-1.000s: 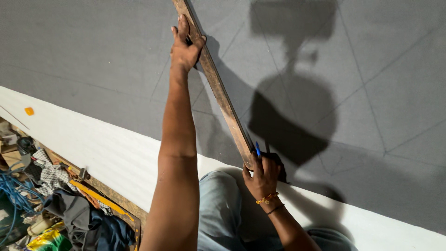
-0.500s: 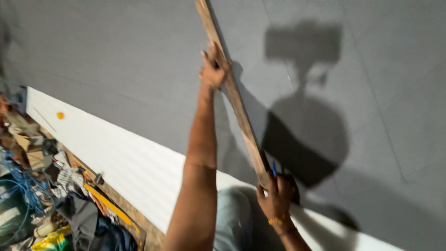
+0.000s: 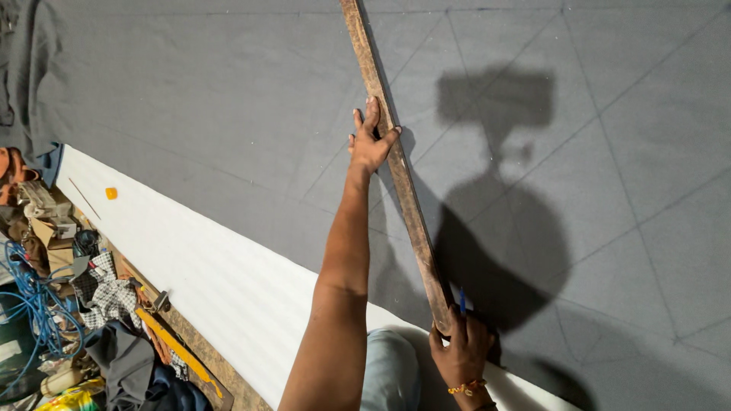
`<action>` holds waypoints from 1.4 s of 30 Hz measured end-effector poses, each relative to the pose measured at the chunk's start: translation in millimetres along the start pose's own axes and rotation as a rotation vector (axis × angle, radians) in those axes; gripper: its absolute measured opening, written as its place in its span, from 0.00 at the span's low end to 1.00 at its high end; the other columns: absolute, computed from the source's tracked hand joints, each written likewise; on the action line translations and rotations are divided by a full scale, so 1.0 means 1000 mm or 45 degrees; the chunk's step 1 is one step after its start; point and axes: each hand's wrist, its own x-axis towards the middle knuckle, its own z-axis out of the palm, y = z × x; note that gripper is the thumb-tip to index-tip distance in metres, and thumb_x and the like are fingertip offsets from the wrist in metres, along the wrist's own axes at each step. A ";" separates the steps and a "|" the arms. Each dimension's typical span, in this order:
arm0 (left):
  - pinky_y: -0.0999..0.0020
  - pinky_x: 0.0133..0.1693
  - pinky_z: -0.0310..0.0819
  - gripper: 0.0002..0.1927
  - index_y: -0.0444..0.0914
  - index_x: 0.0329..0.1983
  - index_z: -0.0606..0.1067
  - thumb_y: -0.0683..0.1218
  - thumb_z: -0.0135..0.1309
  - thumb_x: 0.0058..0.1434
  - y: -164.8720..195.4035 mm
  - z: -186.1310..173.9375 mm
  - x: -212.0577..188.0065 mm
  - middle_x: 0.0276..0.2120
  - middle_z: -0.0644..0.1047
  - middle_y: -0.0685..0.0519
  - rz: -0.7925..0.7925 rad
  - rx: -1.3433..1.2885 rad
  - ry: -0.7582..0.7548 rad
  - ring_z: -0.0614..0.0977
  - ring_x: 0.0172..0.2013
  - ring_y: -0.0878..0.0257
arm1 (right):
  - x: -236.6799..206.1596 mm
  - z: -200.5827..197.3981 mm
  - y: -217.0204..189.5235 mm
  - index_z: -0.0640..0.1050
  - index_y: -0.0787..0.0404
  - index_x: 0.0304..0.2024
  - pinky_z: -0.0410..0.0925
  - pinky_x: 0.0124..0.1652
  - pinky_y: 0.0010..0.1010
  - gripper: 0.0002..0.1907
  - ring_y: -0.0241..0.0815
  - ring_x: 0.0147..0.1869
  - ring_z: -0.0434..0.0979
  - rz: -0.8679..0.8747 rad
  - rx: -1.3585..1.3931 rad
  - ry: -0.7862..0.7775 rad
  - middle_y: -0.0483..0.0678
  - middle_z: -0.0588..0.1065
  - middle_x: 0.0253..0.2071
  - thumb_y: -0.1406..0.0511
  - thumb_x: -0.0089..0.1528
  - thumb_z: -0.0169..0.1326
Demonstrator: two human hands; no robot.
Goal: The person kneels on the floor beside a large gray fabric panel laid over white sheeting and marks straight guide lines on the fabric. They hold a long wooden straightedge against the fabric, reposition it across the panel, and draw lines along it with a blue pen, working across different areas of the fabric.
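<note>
Head view: a long, narrow wooden batten (image 3: 396,164) lies at a slant across a wide grey cloth (image 3: 213,106) ruled with faint diagonal lines, its far end running off the top edge of the frame and its near end low at centre. The left hand (image 3: 371,141), arm stretched out, presses flat on the batten about midway, fingers spread along its left edge and thumb hooked over the right edge. The right hand (image 3: 462,352) grips the near end of the batten, fingers curled around it, and pinches a blue pen (image 3: 461,300) upright just beside the wood; a beaded bracelet (image 3: 466,388) sits at the wrist. Shadows of head and camera fall on the cloth to the right of the batten. A white sheet (image 3: 198,266) borders the grey cloth at lower left, with a small orange object (image 3: 111,193) resting on it. Beyond that edge, at far left: blue cable (image 3: 34,304), checked cloth (image 3: 114,293), a yellow strip (image 3: 179,350), cardboard boxes (image 3: 49,228).
</note>
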 end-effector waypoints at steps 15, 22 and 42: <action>0.26 0.66 0.42 0.75 0.55 0.79 0.41 0.60 0.78 0.34 0.011 -0.036 0.008 0.78 0.44 0.61 0.031 0.306 -0.438 0.38 0.77 0.52 | -0.011 0.011 0.011 0.76 0.58 0.54 0.64 0.47 0.53 0.32 0.61 0.51 0.75 -0.048 -0.059 0.051 0.59 0.75 0.49 0.57 0.48 0.67; 0.26 0.62 0.57 0.77 0.51 0.79 0.35 0.57 0.78 0.35 0.034 -0.041 0.001 0.79 0.41 0.57 -0.015 0.530 -0.501 0.41 0.76 0.49 | 0.018 -0.004 0.008 0.72 0.62 0.59 0.67 0.52 0.49 0.40 0.56 0.53 0.75 -0.077 0.139 -0.030 0.56 0.75 0.51 0.53 0.48 0.66; 0.13 0.54 0.51 0.60 0.48 0.78 0.41 0.48 0.71 0.52 0.029 -0.040 0.000 0.77 0.41 0.54 0.085 0.412 -0.258 0.40 0.74 0.44 | 0.561 0.193 -0.122 0.82 0.61 0.49 0.71 0.43 0.26 0.09 0.33 0.41 0.80 -0.135 0.762 -0.165 0.46 0.83 0.40 0.64 0.70 0.56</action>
